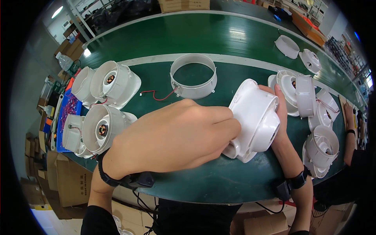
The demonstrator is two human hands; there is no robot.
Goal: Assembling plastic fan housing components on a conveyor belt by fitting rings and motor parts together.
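Tilted over the green table (223, 184) is a white plastic fan housing (250, 111), with a flat flange and a rounded hub bulge. Its right side rests in my right hand (282, 117), the fingers behind it and partly hidden. My left hand (184, 135) is closed against the housing's left edge; its own knuckles cover the fingertips, so what they pinch cannot be made out. Just beyond my hands stands an open white plastic ring (194, 92), from which a thin red wire (156, 98) trails left across the table.
White fan housings with copper motor coils (105, 127) crowd the left side; more housings (321, 143) sit at the right. A blue tray (66, 121) and plastic bottle (66, 62) line the left edge. Another person's arm (349, 133) reaches in at far right.
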